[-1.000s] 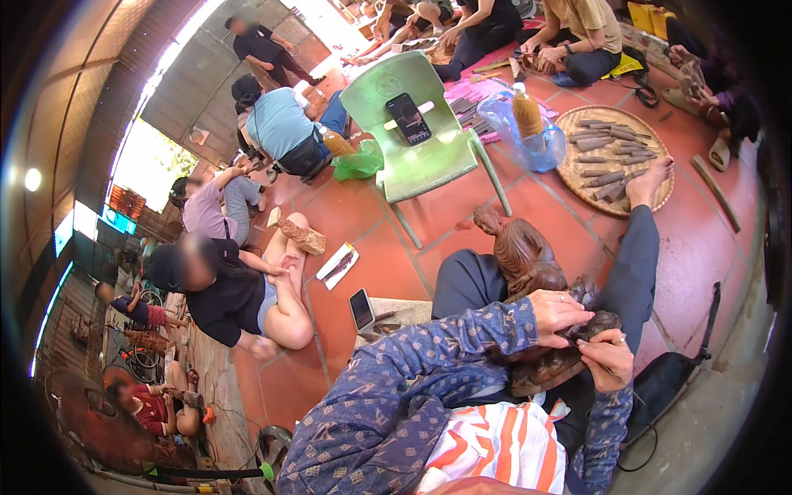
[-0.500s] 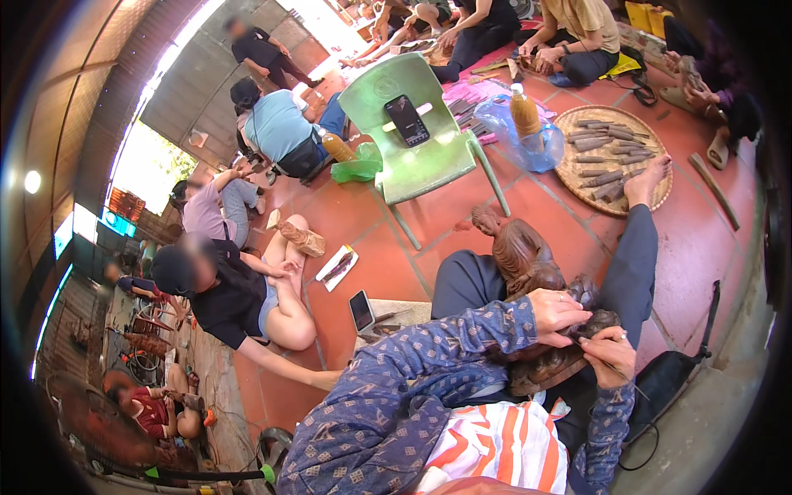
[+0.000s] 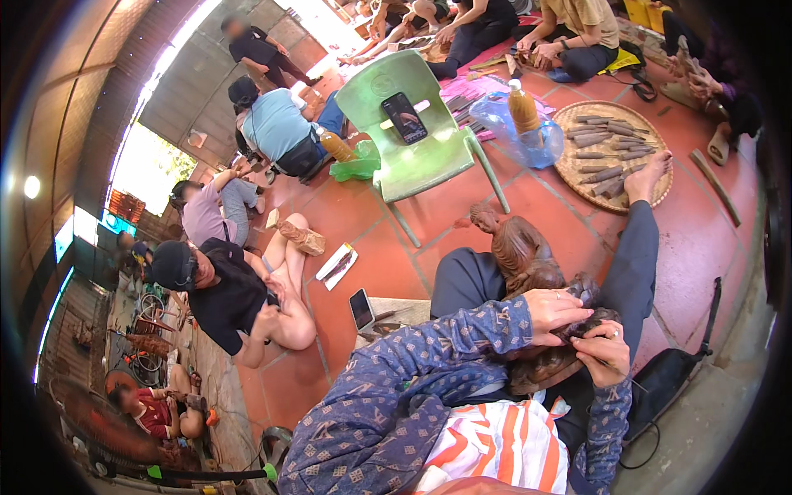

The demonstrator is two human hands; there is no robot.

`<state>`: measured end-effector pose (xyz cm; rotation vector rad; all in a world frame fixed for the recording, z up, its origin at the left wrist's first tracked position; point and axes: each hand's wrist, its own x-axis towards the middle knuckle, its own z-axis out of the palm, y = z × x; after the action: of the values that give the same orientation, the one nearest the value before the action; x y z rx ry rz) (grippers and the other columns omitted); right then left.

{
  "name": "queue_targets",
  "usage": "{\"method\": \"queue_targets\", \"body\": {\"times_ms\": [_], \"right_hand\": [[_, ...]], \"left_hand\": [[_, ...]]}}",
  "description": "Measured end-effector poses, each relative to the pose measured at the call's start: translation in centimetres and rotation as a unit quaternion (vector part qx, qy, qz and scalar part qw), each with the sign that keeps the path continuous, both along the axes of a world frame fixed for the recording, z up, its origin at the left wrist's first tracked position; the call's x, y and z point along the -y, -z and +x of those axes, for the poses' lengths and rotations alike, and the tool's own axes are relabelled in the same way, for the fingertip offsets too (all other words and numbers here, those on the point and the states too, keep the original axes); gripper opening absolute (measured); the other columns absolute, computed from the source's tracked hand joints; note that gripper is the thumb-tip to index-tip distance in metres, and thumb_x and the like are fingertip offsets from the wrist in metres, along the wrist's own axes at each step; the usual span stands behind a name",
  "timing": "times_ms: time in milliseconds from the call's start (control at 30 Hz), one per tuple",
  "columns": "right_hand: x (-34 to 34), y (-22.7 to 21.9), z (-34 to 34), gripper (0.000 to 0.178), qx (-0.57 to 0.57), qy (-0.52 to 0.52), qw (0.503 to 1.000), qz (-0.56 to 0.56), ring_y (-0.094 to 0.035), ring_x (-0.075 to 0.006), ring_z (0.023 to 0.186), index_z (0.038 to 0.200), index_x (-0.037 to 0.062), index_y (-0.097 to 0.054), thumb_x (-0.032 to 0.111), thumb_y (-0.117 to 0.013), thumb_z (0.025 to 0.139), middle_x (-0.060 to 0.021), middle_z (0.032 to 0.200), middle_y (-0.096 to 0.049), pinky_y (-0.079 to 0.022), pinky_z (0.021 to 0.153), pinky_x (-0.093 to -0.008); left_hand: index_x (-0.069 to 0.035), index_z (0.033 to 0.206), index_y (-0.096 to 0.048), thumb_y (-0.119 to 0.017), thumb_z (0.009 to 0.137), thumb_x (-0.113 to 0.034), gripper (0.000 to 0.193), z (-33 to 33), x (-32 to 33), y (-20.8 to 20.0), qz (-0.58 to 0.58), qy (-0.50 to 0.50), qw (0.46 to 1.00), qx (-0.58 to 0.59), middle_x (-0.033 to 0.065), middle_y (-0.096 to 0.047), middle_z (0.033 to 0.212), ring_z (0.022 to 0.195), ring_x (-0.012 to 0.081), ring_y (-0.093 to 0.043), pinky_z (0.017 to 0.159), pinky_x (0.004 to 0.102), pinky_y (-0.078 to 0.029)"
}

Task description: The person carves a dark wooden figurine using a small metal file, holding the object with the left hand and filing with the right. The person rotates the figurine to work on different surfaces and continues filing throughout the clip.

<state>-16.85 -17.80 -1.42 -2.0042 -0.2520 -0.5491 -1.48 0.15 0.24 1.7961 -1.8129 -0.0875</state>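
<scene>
A dark brown wood carving (image 3: 544, 373) lies across my lap, partly hidden under my hands. My left hand (image 3: 556, 315) rests on its upper part with bent fingers, gripping it. Close beside, my right hand (image 3: 605, 353) is closed in a pinch against the carving. A thin shaft, seemingly of a carving tool, pokes out behind that hand; its tip is hidden. Just beyond my hands is a carved seated figure (image 3: 525, 250) of the same brown wood, between my legs. Whether it joins the piece under my hands I cannot tell.
Ahead stands a green plastic chair (image 3: 421, 161) with a phone (image 3: 404, 117) on it. A round woven tray (image 3: 569, 169) holds several wooden-handled tools. A second phone (image 3: 361, 310) lies left of my knee. A person in black (image 3: 227, 285) sits at my left; others sit farther off.
The person in black at my left has drawn an arm back from beside my sleeve and sits more upright. My hands have shifted only slightly on the carving.
</scene>
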Motion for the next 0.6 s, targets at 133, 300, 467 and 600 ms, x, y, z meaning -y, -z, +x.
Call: {"method": "queue_targets", "body": {"times_ms": [133, 300, 467, 600], "right_hand": [[0.7, 0.5, -0.2, 0.02, 0.006, 0.013, 0.999, 0.049, -0.064, -0.0209, 0.084, 0.088, 0.0049, -0.076, 0.004, -0.077, 0.068, -0.0049, 0.09, -0.074, -0.041, 0.099, -0.0451], [1.1, 0.2, -0.6, 0.021, -0.01, 0.011, 0.996, 0.092, -0.064, -0.0212, 0.086, 0.088, 0.0048, -0.076, 0.005, -0.078, 0.067, -0.0047, 0.089, -0.074, -0.04, 0.103, -0.0471], [0.0, -0.3, 0.1, 0.023, 0.003, 0.006, 1.0, -0.006, -0.063, -0.0192, 0.083, 0.087, 0.0066, -0.077, 0.006, -0.078, 0.064, -0.0049, 0.086, -0.074, -0.043, 0.093, -0.0424], [0.8, 0.6, -0.2, 0.022, 0.026, 0.033, 0.996, 0.074, -0.063, -0.0204, 0.084, 0.087, 0.0055, -0.076, 0.006, -0.078, 0.065, -0.0074, 0.088, -0.074, -0.044, 0.091, -0.0409]], "left_hand": [[-0.003, 0.127, -0.057, -0.081, 0.064, -0.022, 0.07, -0.4, 0.6, 0.4, -0.034, -0.037, 0.999, 0.0, 0.0138, -0.066, 0.105, 0.1, 0.0299, -0.063, 0.085, 0.0385, -0.052], [-0.003, 0.126, -0.058, -0.081, 0.064, -0.027, 0.07, -0.2, 0.9, -0.2, 0.034, -0.044, 0.998, -0.021, 0.0122, -0.067, 0.103, 0.098, 0.0286, -0.064, 0.082, 0.0377, -0.053], [-0.005, 0.128, -0.057, -0.077, 0.07, -0.026, 0.065, 0.9, 0.4, -0.8, -0.033, 0.03, 0.999, 0.031, 0.0133, -0.065, 0.109, 0.107, 0.0295, -0.062, 0.089, 0.0383, -0.051], [-0.004, 0.127, -0.058, -0.076, 0.074, -0.028, 0.061, 0.0, 0.7, 0.4, -0.024, -0.024, 0.999, 0.01, 0.0136, -0.067, 0.105, 0.099, 0.0308, -0.064, 0.085, 0.0371, -0.053]]}}
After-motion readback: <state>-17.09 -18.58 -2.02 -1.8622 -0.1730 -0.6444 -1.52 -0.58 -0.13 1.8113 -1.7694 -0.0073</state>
